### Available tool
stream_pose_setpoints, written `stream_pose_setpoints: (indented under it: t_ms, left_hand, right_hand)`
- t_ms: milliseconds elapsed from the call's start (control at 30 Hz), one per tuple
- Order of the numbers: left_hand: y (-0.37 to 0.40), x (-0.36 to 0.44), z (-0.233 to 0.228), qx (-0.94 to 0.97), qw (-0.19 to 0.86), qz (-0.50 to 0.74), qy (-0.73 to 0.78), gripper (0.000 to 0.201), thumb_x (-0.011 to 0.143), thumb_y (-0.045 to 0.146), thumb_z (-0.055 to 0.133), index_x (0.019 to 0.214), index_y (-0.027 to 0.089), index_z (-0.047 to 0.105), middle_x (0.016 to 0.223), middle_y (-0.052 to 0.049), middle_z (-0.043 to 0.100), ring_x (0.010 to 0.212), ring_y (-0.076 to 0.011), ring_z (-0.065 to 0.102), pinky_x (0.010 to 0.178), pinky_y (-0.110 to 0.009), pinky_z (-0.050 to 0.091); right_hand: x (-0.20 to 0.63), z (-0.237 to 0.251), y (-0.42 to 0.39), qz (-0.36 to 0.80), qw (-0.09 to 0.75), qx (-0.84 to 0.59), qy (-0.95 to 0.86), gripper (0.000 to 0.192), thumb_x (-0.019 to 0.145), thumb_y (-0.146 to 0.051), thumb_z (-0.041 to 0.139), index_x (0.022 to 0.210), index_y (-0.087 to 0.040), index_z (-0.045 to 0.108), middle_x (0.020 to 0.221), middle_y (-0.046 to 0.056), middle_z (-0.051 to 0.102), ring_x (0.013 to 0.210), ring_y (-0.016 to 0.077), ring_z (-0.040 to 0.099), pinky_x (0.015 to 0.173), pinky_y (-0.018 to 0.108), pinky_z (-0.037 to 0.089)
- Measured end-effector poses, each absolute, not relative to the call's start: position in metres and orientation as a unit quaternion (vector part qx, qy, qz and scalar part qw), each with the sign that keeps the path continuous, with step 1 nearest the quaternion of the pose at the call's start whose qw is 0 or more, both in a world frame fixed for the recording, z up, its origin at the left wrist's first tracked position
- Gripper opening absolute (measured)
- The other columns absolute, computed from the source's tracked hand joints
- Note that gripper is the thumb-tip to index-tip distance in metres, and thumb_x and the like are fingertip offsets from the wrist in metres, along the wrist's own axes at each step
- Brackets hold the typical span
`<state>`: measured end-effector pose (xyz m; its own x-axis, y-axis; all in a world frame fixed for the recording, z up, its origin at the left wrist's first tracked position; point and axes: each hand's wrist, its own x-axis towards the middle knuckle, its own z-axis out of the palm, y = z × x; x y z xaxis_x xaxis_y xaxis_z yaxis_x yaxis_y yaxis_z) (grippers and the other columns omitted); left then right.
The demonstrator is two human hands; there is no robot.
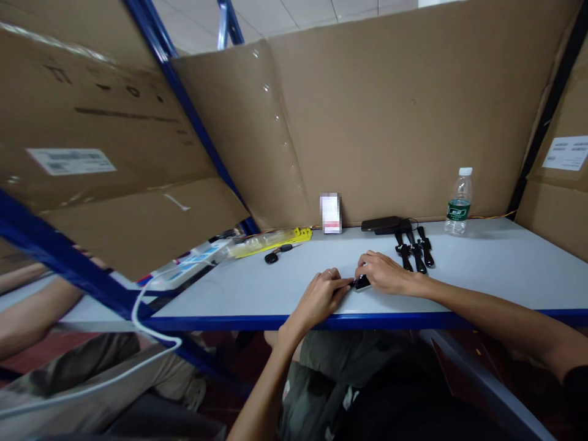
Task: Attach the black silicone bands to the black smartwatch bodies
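Observation:
Both my hands meet over the front part of the tabletop [257, 288]. My left hand [325, 293] lies low on it, fingers together, fingertips pressed on a small dark piece. My right hand [382, 273] is curled over a small flat black thing with a pale edge [362, 283]. Its fingers hide much of it, so I cannot make out its kind. To the right of my right hand lie several shiny black pieces [416, 250], narrow in the middle and wider at the ends, side by side.
A screen-like upright phone [331, 213] leans on the cardboard wall [390, 122]. Dark flat devices [381, 224], a water bottle [458, 205], keys [275, 253], yellow strips with plastic bags [271, 243] and a power strip [193, 263] stand about. Another person's arm [41, 312] shows at left.

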<state>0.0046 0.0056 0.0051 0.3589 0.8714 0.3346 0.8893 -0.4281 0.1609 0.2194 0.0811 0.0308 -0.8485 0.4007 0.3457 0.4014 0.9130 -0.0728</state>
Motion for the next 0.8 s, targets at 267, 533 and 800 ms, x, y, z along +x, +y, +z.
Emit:
stream_pose_setpoints:
  t_ms: [267,533,800]
  left_hand:
    - [0.0062,0.0043,0.0047,-0.827,0.025,-0.196,-0.526,0.032,0.101,0.025,0.051,0.124,0.025,0.073,0.098,-0.008,0.066,0.094,-0.0220,0.062,0.087,-0.035,0.045]
    - [0.0069,0.0030,0.0022,-0.826,0.026,-0.213,-0.521,0.031,0.101,0.027,0.052,0.121,0.025,0.074,0.096,-0.008,0.066,0.093,-0.0214,0.062,0.086,-0.034,0.046]
    - [0.0064,0.0039,0.0041,-0.826,0.023,-0.199,-0.527,0.030,0.101,0.026,0.052,0.122,0.025,0.073,0.098,-0.008,0.066,0.094,-0.0225,0.062,0.087,-0.035,0.045]
  right_hand:
    - [0.2196,0.0324,0.0816,-0.035,0.169,-0.255,-0.951,0.029,0.089,0.000,0.053,0.097,-0.016,0.075,0.101,0.012,0.068,0.099,0.0234,0.055,0.083,0.034,0.041]
    - [0.2192,0.0321,0.0827,-0.032,0.174,-0.272,-0.946,0.028,0.087,0.000,0.054,0.090,-0.015,0.077,0.102,0.013,0.068,0.099,0.0245,0.055,0.083,0.034,0.041]
    - [0.2188,0.0317,0.0849,0.003,0.184,-0.247,-0.951,0.028,0.086,0.001,0.055,0.080,-0.016,0.076,0.098,0.010,0.069,0.097,0.0229,0.056,0.083,0.033,0.041]
